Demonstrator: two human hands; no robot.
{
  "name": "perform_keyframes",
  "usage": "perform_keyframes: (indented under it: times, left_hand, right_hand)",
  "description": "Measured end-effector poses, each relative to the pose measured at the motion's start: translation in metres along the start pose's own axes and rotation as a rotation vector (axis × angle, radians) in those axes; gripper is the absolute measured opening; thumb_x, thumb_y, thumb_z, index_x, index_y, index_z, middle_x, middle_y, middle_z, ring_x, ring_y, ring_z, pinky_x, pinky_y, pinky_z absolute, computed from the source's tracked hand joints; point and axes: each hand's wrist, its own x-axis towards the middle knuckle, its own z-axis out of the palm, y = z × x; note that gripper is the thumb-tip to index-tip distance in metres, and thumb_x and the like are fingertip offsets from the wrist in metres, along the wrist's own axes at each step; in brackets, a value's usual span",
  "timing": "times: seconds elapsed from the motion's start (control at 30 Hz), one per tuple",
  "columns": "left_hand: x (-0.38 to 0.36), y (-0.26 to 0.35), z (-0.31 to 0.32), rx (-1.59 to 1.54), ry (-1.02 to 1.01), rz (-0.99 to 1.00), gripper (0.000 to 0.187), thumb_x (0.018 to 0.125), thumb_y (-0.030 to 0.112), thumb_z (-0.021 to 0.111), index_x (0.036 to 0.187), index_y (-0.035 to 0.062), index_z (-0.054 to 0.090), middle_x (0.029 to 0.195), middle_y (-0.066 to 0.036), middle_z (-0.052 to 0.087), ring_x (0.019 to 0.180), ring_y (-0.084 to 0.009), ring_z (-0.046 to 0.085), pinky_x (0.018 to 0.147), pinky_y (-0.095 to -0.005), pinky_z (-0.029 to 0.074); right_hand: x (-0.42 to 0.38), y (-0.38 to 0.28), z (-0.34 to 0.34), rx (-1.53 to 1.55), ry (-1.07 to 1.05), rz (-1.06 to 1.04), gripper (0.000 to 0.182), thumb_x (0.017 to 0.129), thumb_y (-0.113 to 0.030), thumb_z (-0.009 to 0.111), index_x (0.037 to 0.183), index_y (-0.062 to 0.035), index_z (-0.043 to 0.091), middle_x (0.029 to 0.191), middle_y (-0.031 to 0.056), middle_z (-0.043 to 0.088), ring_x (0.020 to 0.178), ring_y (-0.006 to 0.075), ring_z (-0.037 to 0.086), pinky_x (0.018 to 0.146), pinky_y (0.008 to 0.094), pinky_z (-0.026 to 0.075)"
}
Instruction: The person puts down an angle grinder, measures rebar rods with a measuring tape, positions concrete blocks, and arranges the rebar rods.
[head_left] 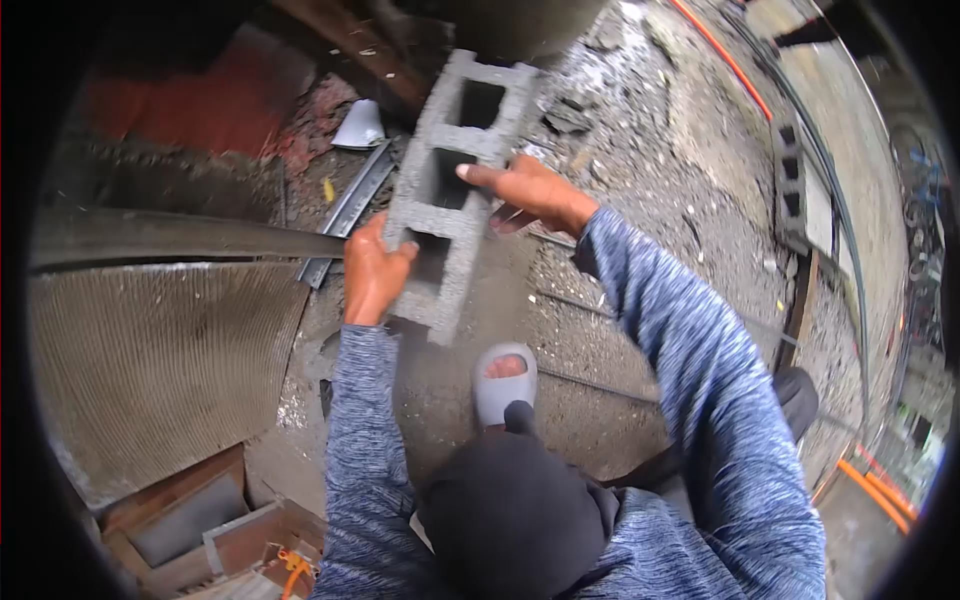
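A grey hollow concrete block (pixel 472 143) is tilted in front of me, its three cells facing up toward my view. My left hand (pixel 374 270) grips its left side near the lowest cell, with the thumb hooked over the rim. On the opposite side, my right hand (pixel 535 193) holds the block by the middle cell. Its thumb reaches over the edge, and its other fingers are partly hidden. Below the block, a foot in a grey slide sandal (pixel 505 385) stands on the ground.
Another hollow block (pixel 790 185) stands at the right beside a dark cable (pixel 838 190). An orange hose (pixel 722 55) runs across the rubble. At the left are a metal channel (pixel 350 208), a ridged sheet (pixel 165 360) and a wooden frame (pixel 250 535). Thin rods (pixel 590 385) cross the ground.
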Motion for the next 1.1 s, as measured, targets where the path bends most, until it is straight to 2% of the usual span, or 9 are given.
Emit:
perform_keyframes:
  times: [0.07, 0.13, 0.17, 0.27, 0.37, 0.5, 0.67, 0.83, 1.1]
  left_hand:
    - [-0.004, 0.026, -0.007, 0.049, -0.091, -0.071, 0.057, 0.08, 0.006, 0.079, 0.13, -0.0149, 0.061, 0.108, -0.022, 0.075, 0.101, -0.0197, 0.069, 0.09, -0.0346, 0.053]
    - [0.003, -0.021, 0.002, 0.095, -0.034, 0.0, 0.058, 0.082, 0.006, 0.078, 0.133, -0.012, 0.059, 0.119, -0.023, 0.072, 0.11, -0.0265, 0.068, 0.094, -0.0343, 0.052]
    - [0.003, -0.023, 0.002, 0.201, -0.014, 0.069, 0.055, 0.083, 0.006, 0.078, 0.133, -0.0099, 0.059, 0.119, -0.022, 0.071, 0.111, -0.0292, 0.068, 0.094, -0.0352, 0.052]
    - [-0.02, 0.053, 0.014, 0.447, 0.374, 0.445, 0.047, 0.087, 0.009, 0.077, 0.129, -0.0054, 0.062, 0.114, -0.021, 0.069, 0.107, -0.0355, 0.067, 0.092, -0.0421, 0.053]
    - [-0.052, 0.152, 0.092, 0.079, 0.02, 0.438, 0.047, 0.089, 0.013, 0.076, 0.131, -0.0027, 0.061, 0.115, -0.023, 0.067, 0.108, -0.0396, 0.065, 0.094, -0.0475, 0.051]
    - [-0.081, 0.153, 0.259, 0.313, -0.507, 0.974, 0.061, 0.09, 0.016, 0.076, 0.142, 0.0007, 0.051, 0.133, -0.022, 0.059, 0.125, -0.0411, 0.056, 0.109, -0.05, 0.043]
    - [-0.094, 0.148, 0.355, 0.667, -0.696, 0.815, 0.054, 0.087, 0.014, 0.075, 0.136, 0.0029, 0.055, 0.135, -0.021, 0.058, 0.128, -0.0411, 0.053, 0.105, -0.0541, 0.044]
    - [-0.066, 0.128, 0.349, 0.587, -0.565, 0.899, 0.022, 0.089, 0.003, 0.066, 0.111, 0.0027, 0.067, 0.1, -0.021, 0.061, 0.1, -0.0435, 0.059, 0.085, -0.0482, 0.05]
    - [-0.066, 0.158, 0.288, 0.67, -0.487, 0.688, 0.018, 0.095, 0.0, 0.059, 0.111, 0.0, 0.065, 0.105, -0.019, 0.062, 0.103, -0.0407, 0.059, 0.09, -0.0472, 0.049]
  right_hand:
    - [-0.045, -0.01, -0.042, -0.218, -0.047, 0.056, 0.094, 0.094, -0.065, 0.064, 0.152, 0.0051, 0.042, 0.132, 0.0307, 0.062, 0.101, 0.0278, 0.072, 0.08, 0.0394, 0.062]
    - [-0.059, 0.049, -0.121, -0.572, -0.071, -0.222, 0.086, 0.099, -0.058, 0.06, 0.157, 0.0024, 0.038, 0.136, 0.0284, 0.063, 0.109, 0.0333, 0.071, 0.096, 0.0425, 0.057]
    - [-0.099, 0.058, -0.161, -0.72, -0.053, -0.182, 0.083, 0.099, -0.057, 0.06, 0.152, 0.0048, 0.044, 0.139, 0.0293, 0.062, 0.12, 0.0385, 0.066, 0.107, 0.047, 0.05]
    - [-0.199, 0.152, -0.29, -1.001, 0.095, 0.108, 0.06, 0.094, -0.044, 0.07, 0.13, 0.0036, 0.064, 0.118, 0.0276, 0.072, 0.109, 0.0402, 0.07, 0.092, 0.047, 0.054]
    - [-0.296, 0.279, -0.374, -1.097, 0.194, 0.245, 0.053, 0.089, -0.038, 0.073, 0.122, 0.003, 0.066, 0.115, 0.0275, 0.071, 0.112, 0.0436, 0.067, 0.095, 0.0496, 0.053]
    - [-0.366, 0.391, -0.376, -1.023, 0.366, 0.194, 0.065, 0.092, -0.035, 0.074, 0.143, -0.0011, 0.054, 0.139, 0.0244, 0.061, 0.131, 0.0418, 0.056, 0.111, 0.0489, 0.045]
    - [-0.373, 0.479, -0.379, -1.113, 0.623, 0.016, 0.046, 0.095, -0.031, 0.069, 0.132, -0.0065, 0.057, 0.122, 0.0173, 0.062, 0.118, 0.0373, 0.058, 0.106, 0.0538, 0.039]
    - [-0.356, 0.493, -0.39, -0.99, 0.653, -0.195, 0.019, 0.097, -0.022, 0.062, 0.107, -0.0069, 0.062, 0.106, 0.0148, 0.066, 0.106, 0.0355, 0.062, 0.092, 0.0545, 0.045]
    - [-0.328, 0.464, -0.356, -0.804, 0.769, -0.313, 0.012, 0.095, -0.018, 0.061, 0.099, -0.0061, 0.062, 0.103, 0.0141, 0.065, 0.102, 0.0347, 0.062, 0.089, 0.0508, 0.045]
